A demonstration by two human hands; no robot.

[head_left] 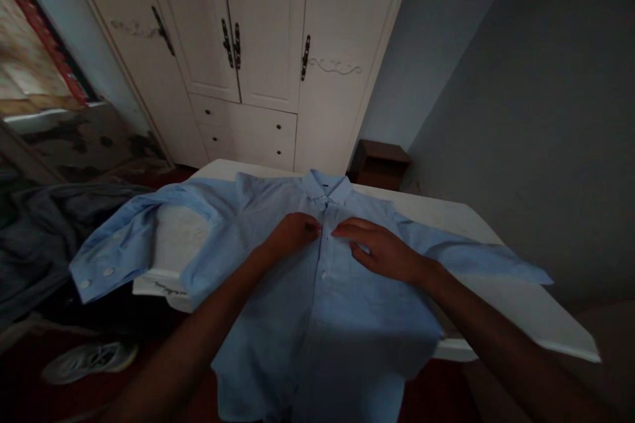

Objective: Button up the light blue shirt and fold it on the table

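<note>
A light blue button-up shirt [367,324] lies face up, collar away from me, its lower part hanging over the near edge of the white table [446,213]. Its sleeves spread out to both sides. My left hand [294,234] is closed, thumb and fingers pinching the shirt's front edge below the collar. Across the button strip, my right hand [380,248] rests on or just above the cloth, fingers stretched toward the strip and thumb apart. A pale button [324,273] shows lower on the strip.
A white wardrobe [265,33] with dark handles stands behind the table. A small brown cabinet [381,160] is at the back right. Dark grey cloth [34,238] is heaped at the left, with a shoe [89,362] on the red floor below.
</note>
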